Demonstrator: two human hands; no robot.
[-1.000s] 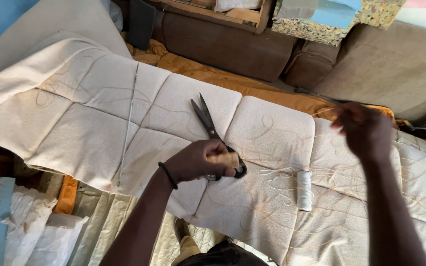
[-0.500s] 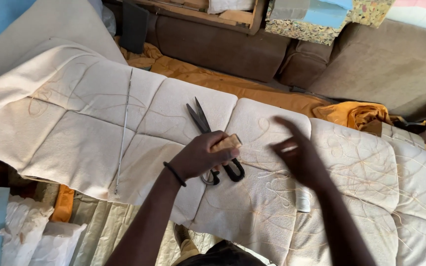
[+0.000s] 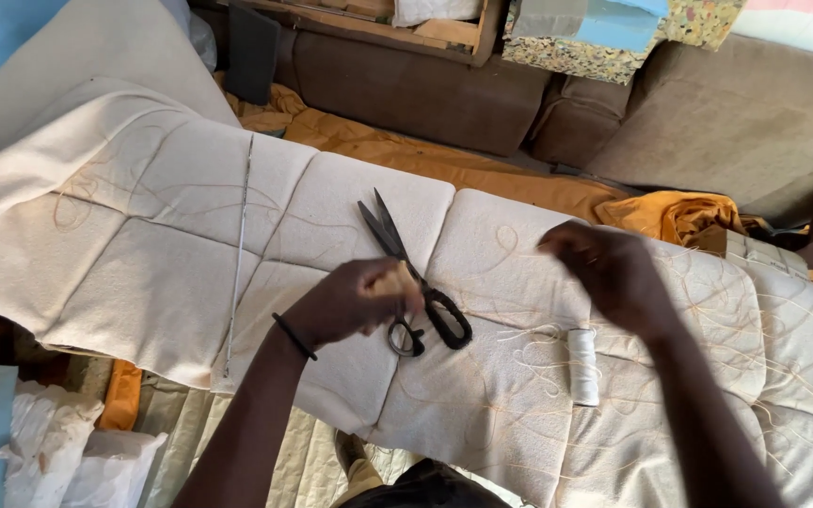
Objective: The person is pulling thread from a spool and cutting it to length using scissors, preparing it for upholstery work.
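**Scissors lying on the quilted cushion, between two hands**

Scissors (image 3: 413, 278) with black handles are seen lying on a cream quilted cushion cover (image 3: 143, 273), blades slightly parted and pointing away from the person, handle loops nearest the body. The loops are partly overlapped by the left hand (image 3: 355, 299), which is curled into a loose fist just above them; a small pale object (image 3: 397, 278) is pinched between its thumb and fingers, though what that object is cannot be told. A dark band is worn on the left wrist.

The right hand (image 3: 604, 271) is held above the cover to the right of the scissors, well apart from them, fingers drawn together as if pinching something fine; what lies between the fingertips cannot be made out through the blur.

A white spool of thread (image 3: 582, 367) is lying on the cover just below the right hand. Loose tan thread (image 3: 529, 339) is strewn in loops over the panels around spool and scissors. A long thin pale strip (image 3: 239, 254) is laid along a seam to the left. Behind the cover, orange fabric (image 3: 482, 169) is bunched against a brown sofa (image 3: 425, 89). White bundled material (image 3: 58, 452) is piled at the lower left.
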